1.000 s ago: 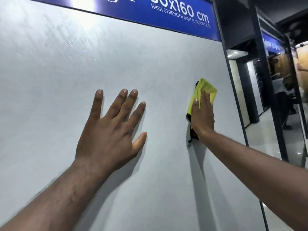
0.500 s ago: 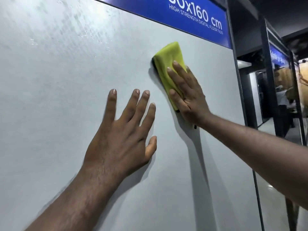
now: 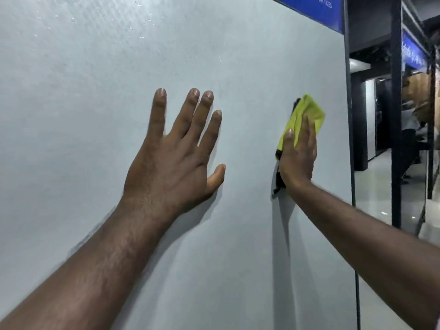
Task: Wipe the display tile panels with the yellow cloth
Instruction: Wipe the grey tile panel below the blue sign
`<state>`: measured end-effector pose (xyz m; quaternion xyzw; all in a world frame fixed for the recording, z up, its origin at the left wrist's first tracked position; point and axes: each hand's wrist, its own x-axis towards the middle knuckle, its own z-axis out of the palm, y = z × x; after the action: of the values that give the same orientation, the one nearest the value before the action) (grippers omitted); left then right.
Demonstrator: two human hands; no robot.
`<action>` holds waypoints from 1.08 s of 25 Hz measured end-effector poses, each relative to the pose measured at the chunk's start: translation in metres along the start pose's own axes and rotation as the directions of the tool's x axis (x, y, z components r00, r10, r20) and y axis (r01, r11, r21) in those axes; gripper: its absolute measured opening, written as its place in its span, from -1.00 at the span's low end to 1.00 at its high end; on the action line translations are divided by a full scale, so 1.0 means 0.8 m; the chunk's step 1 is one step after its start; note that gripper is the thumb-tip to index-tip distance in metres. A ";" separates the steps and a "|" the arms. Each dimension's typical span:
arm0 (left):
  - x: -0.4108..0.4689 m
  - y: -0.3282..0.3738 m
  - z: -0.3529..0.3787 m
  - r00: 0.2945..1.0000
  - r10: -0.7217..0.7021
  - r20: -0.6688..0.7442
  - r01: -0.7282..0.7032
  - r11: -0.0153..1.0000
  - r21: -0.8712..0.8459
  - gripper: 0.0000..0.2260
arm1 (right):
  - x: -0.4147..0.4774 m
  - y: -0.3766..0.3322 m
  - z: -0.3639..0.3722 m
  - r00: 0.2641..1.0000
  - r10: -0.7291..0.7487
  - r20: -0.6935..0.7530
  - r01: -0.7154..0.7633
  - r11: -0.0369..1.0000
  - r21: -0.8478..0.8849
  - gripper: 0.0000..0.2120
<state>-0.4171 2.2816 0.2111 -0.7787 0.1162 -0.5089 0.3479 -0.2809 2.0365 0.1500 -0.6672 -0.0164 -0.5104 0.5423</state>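
Observation:
A large pale grey display tile panel (image 3: 95, 67) fills most of the view, standing upright. My left hand (image 3: 173, 158) rests flat on it near the middle, fingers straight and spread. To the right, my right hand (image 3: 297, 160) presses a folded yellow cloth (image 3: 307, 113) flat against the panel, close to the panel's right edge. The cloth's yellow top sticks out above my fingers, and a black edge of it shows below my palm. Faint specks and streaks mark the panel's upper part.
A blue sign strip (image 3: 316, 10) runs along the panel's top right. A black frame edge (image 3: 350, 139) borders the panel on the right. Beyond it stand black posts (image 3: 396, 115), a glossy floor and a seated person (image 3: 412, 129) in the showroom.
My right hand has swept the cloth from high near the blue sign down and to the right, toward the panel's right edge. My left hand stays flat on the panel.

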 end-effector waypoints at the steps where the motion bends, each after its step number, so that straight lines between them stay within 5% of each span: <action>1: -0.004 0.006 0.000 1.000 -0.004 0.008 0.004 1.000 -0.025 -0.15 | -0.024 0.000 0.001 0.999 0.040 0.012 -0.039 0.999 -0.023 -0.45; 2: -0.009 0.013 0.002 1.000 0.002 0.011 -0.002 0.999 -0.046 -0.12 | -0.057 0.007 0.000 0.982 -0.183 0.045 0.186 0.981 -0.064 -0.45; 4: -0.024 0.031 0.010 0.999 0.041 0.023 -0.039 0.996 -0.080 -0.07 | -0.107 0.045 -0.005 0.794 -0.576 0.193 0.595 0.802 -0.055 -0.46; 5: -0.035 0.042 0.014 0.997 0.074 0.039 -0.070 0.992 -0.104 -0.06 | -0.126 0.065 -0.006 0.818 -0.547 0.180 0.566 0.821 -0.074 -0.46; 7: -0.059 0.066 0.021 0.988 0.142 0.055 -0.133 0.982 -0.136 -0.04 | -0.158 0.090 -0.008 1.000 0.010 0.009 -0.010 1.000 -0.017 -0.45; 8: -0.071 0.078 0.026 0.985 0.164 0.054 -0.155 0.977 -0.145 -0.04 | -0.180 0.095 -0.007 0.968 0.248 -0.021 -0.248 0.969 0.021 -0.44; 9: -0.084 0.090 0.031 0.982 0.181 0.055 -0.172 0.974 -0.148 -0.04 | -0.208 0.101 -0.010 0.969 0.246 0.002 -0.246 0.969 0.005 -0.43; 12: -0.115 0.119 0.038 0.968 0.243 0.069 -0.231 0.962 -0.148 -0.05 | -0.292 0.144 -0.033 0.963 -0.163 0.216 0.184 0.980 -0.078 -0.36; 13: -0.125 0.125 0.039 0.960 0.266 0.084 -0.251 0.956 -0.152 -0.05 | -0.312 0.166 -0.041 0.971 -0.050 0.233 0.077 0.991 -0.106 -0.37; 14: -0.134 0.131 0.041 0.953 0.289 0.093 -0.275 0.951 -0.143 -0.05 | -0.326 0.181 -0.048 0.959 0.212 0.191 -0.199 0.977 -0.081 -0.39; 15: -0.142 0.137 0.043 0.946 0.310 0.091 -0.298 0.947 -0.122 -0.05 | -0.337 0.191 -0.054 0.867 0.473 0.155 -0.467 0.881 -0.076 -0.40; 16: -0.148 0.140 0.046 0.941 0.328 0.081 -0.320 0.942 -0.102 -0.06 | -0.347 0.192 -0.060 0.797 0.583 0.155 -0.575 0.812 -0.099 -0.37; 19: -0.149 0.145 0.052 0.938 0.340 0.073 -0.334 0.939 -0.076 -0.07 | -0.369 0.213 -0.070 0.932 0.296 0.208 -0.281 0.955 -0.098 -0.34; 20: -0.147 0.144 0.051 0.937 0.339 0.079 -0.335 0.940 -0.065 -0.07 | -0.377 0.230 -0.071 0.934 0.299 0.194 -0.284 0.953 -0.105 -0.36; 21: -0.147 0.145 0.050 0.935 0.343 0.092 -0.339 0.939 -0.052 -0.07 | -0.386 0.247 -0.068 0.878 0.449 0.164 -0.441 0.893 -0.085 -0.36; 23: -0.148 0.150 0.052 0.934 0.344 0.097 -0.343 0.939 -0.030 -0.07 | -0.405 0.254 -0.061 0.641 0.761 0.099 -0.760 0.647 -0.055 -0.35; 24: -0.150 0.150 0.053 0.934 0.342 0.101 -0.341 0.940 -0.028 -0.07 | -0.418 0.249 -0.058 0.648 0.750 0.129 -0.749 0.659 -0.066 -0.35; 26: -0.151 0.152 0.057 0.936 0.337 0.096 -0.336 0.941 -0.028 -0.08 | -0.430 0.238 -0.057 0.832 0.527 0.173 -0.524 0.849 -0.063 -0.33; 27: -0.152 0.152 0.057 0.934 0.344 0.094 -0.340 0.939 -0.055 -0.09 | -0.430 0.236 -0.056 0.857 0.488 0.163 -0.487 0.872 -0.052 -0.33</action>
<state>-0.4112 2.2775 0.0336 -0.7779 0.2416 -0.3981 0.4219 -0.3664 2.1085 -0.2289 -0.6932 0.1088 -0.2976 0.6473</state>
